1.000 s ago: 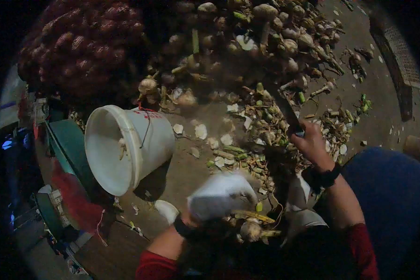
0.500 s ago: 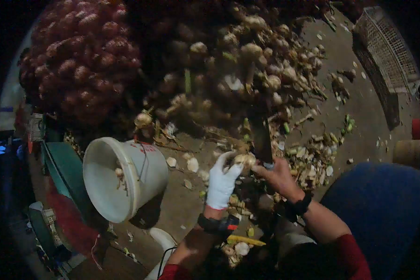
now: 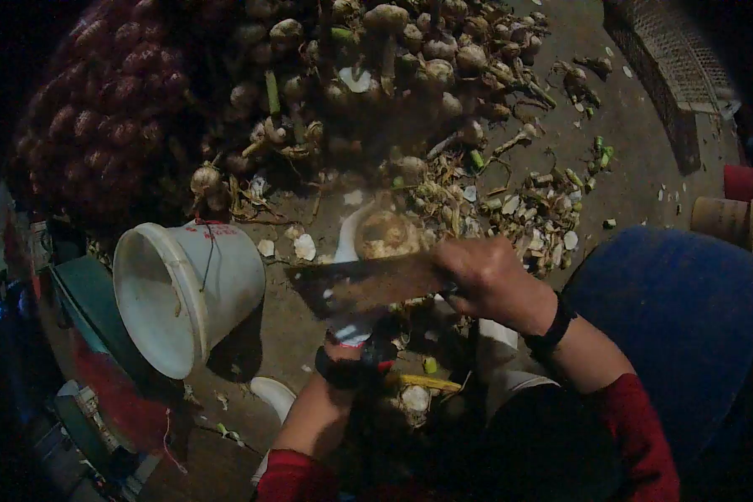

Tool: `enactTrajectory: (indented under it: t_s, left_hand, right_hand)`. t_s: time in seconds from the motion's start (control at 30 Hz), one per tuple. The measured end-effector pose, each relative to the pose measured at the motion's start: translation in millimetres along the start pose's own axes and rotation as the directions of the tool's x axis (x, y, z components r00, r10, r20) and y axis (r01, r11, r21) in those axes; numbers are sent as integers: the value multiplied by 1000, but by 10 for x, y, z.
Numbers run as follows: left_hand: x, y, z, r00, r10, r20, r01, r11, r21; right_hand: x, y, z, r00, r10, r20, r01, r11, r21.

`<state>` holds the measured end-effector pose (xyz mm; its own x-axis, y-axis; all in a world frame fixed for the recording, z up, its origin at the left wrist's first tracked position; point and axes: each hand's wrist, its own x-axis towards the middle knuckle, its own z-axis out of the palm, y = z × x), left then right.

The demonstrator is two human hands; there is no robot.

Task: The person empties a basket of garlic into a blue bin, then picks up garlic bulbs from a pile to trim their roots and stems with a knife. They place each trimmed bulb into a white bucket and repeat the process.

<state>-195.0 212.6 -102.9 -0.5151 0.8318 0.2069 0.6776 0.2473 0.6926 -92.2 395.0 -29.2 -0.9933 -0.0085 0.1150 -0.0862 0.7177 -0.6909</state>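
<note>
My left hand (image 3: 348,244), in a white glove, is closed around a garlic bulb (image 3: 386,235). In my bare right hand (image 3: 495,283) is the handle of a broad-bladed knife (image 3: 372,286). Its blade lies crosswise, pointing left, and overlaps my left hand in this view, hiding part of the glove. The bulb shows just above the blade's upper edge. Beyond both hands spreads a heap of garlic bulbs with stems (image 3: 439,71).
To the left, a white bucket (image 3: 236,269) lies tipped with its mouth toward me. Behind it stands a red mesh sack of garlic (image 3: 100,117). Cut stems and trimmings (image 3: 535,217) litter the floor. A blue rounded object (image 3: 669,326) is at right; a white basket (image 3: 678,58) stands farther back.
The knife has swung from pointing away to lying crosswise over my left hand. My right hand has risen and turned. The whole view has shifted, moving the surroundings up and left.
</note>
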Motion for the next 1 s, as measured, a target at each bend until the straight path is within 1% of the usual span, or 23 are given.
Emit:
enactTrajectory:
  t_s: [0.03,0.07,0.13,0.2,0.3,0.37,0.4,0.43,0.47,0.5,0.57,0.63,0.67,0.7,0.73,0.77,0.8,0.83,0.87,0.9,0.93,0.97,1.0]
  left_hand:
    - [25,66,-37,990,-138,2,136,970,-200]
    - [0,89,-73,979,-202,6,194,932,-306]
    - [-50,81,-38,966,-257,25,248,895,-371]
    - [-95,92,-50,955,-293,41,284,871,-400]
    - [-148,92,-61,947,-315,63,311,847,-431]
    - [-120,156,-86,932,-357,63,348,835,-426]
    - [-25,271,-154,903,-427,50,404,803,-438]
    - [72,438,-233,831,-554,49,502,708,-496]
    - [173,775,-369,784,-620,34,433,507,-745]
    - [237,861,-388,790,-612,50,440,508,-741]
    - [291,943,-435,851,-525,-12,350,585,-732]
    - [347,644,-297,849,-525,-63,374,679,-631]
    - [412,606,-250,873,-481,-82,348,732,-586]
    - [388,598,-209,886,-457,-77,350,770,-534]
    - [308,584,-208,878,-476,-53,378,756,-534]
    - [278,533,-236,903,-428,-36,365,808,-463]
    - [317,477,-245,929,-367,-42,323,862,-391]
    - [327,454,-217,930,-362,-56,314,866,-390]
    - [298,452,-174,858,-512,20,374,600,-707]
    - [252,447,-155,775,-613,156,362,227,-904]
    - [223,448,-169,756,-629,180,321,117,-940]
    - [216,461,-190,754,-632,181,322,115,-940]
    - [214,491,-218,774,-603,191,188,-68,-980]
  right_hand:
    - [18,-22,-18,1000,1,-1,-1,1000,1]
    - [32,-39,-26,1000,-29,-12,29,1000,-9]
    - [22,-31,-15,998,-54,-23,54,998,-16]
    - [18,21,20,999,-30,16,31,990,-138]
    - [37,137,93,993,-106,-57,104,994,-37]
    - [3,273,187,991,-107,-83,102,993,-58]
    - [-9,394,235,988,-116,-103,108,991,-83]
    - [-46,586,315,995,7,-99,-17,994,-108]
    - [-107,826,370,986,134,-101,-147,980,-133]
    - [-218,1105,320,954,291,-65,-299,932,-207]
    - [-219,878,151,875,431,-219,-403,901,164]
    - [-124,421,169,795,605,-43,-536,734,418]
    - [-52,218,151,865,501,-10,-389,684,617]
    - [-24,155,111,861,509,6,-404,675,618]
    - [-23,93,90,808,578,114,-477,528,703]
    - [-11,55,73,752,624,212,-525,373,765]
    - [18,31,49,771,618,153,-504,447,739]
    - [37,65,66,780,609,146,-497,459,736]
    - [17,109,128,852,522,-28,-392,673,627]
    - [-7,129,177,902,395,-176,-275,838,471]
    - [3,120,155,876,437,-205,-314,839,445]
    - [-48,272,203,877,437,-200,-315,838,446]
    - [-168,538,304,902,430,-23,-412,877,248]
